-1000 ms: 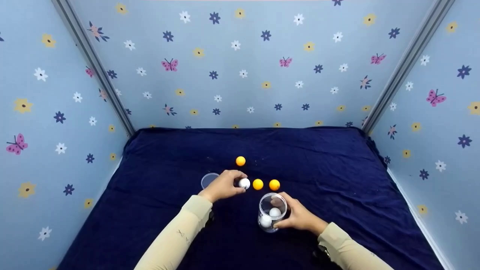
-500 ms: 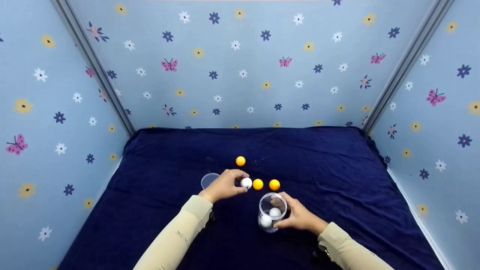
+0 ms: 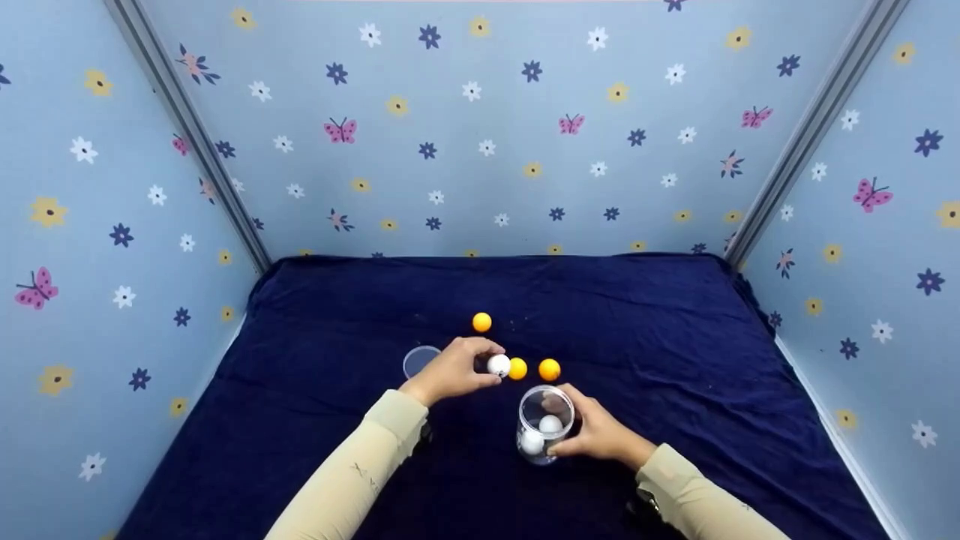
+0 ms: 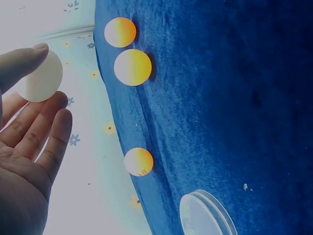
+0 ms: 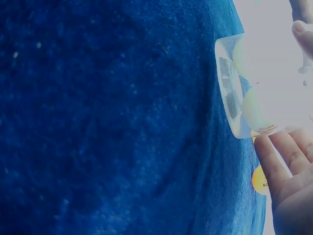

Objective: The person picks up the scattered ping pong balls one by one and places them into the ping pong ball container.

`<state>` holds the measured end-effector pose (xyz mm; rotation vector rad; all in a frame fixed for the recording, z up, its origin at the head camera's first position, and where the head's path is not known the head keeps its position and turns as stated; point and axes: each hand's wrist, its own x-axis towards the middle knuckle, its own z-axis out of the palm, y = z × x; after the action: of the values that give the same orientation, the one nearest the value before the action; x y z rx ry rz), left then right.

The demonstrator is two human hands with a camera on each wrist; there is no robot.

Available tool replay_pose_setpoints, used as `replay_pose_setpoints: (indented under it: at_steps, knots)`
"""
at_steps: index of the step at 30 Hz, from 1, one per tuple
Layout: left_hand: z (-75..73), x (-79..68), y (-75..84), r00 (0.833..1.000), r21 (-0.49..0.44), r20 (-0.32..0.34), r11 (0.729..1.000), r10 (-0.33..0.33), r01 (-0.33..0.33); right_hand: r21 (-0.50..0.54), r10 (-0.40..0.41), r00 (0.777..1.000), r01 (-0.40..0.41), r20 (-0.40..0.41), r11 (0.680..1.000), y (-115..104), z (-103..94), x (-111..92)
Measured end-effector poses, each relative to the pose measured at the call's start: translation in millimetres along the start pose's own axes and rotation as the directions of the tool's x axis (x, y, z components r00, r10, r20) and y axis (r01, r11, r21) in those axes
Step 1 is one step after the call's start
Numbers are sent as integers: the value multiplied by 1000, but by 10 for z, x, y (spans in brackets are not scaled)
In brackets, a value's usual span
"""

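Between thumb and fingers, my left hand (image 3: 457,369) pinches a white ping-pong ball (image 3: 499,365); the left wrist view shows this ball (image 4: 45,81) held off the cloth. My right hand (image 3: 596,430) grips the side of a clear plastic jar (image 3: 546,409) with an open top. Two white balls (image 3: 532,442) lie inside it, also visible through the wall of the jar (image 5: 230,93) in the right wrist view. Just beyond the jar are two orange balls, one (image 3: 517,368) beside the held ball and another (image 3: 550,370) to its right.
A third orange ball (image 3: 482,322) lies farther back on the dark blue cloth (image 3: 637,315). The clear round lid (image 3: 418,361) rests flat to the left, partly behind my left hand. Patterned walls (image 3: 480,172) stand at the back and both sides.
My left hand has shifted slightly right with the white ball, which now overlaps the near orange ball's edge in the head view. The right hand and jar stay put.
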<state>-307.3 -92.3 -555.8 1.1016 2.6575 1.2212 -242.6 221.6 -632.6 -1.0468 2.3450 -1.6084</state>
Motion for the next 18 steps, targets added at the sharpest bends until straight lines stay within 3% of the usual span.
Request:
replay_pose_setpoints:
  at_steps: [18]
  knots:
    - [-17,40,171,999,-38,5,999,32,-32,5,-1,1000,1,2,1000,-9,-2,-1]
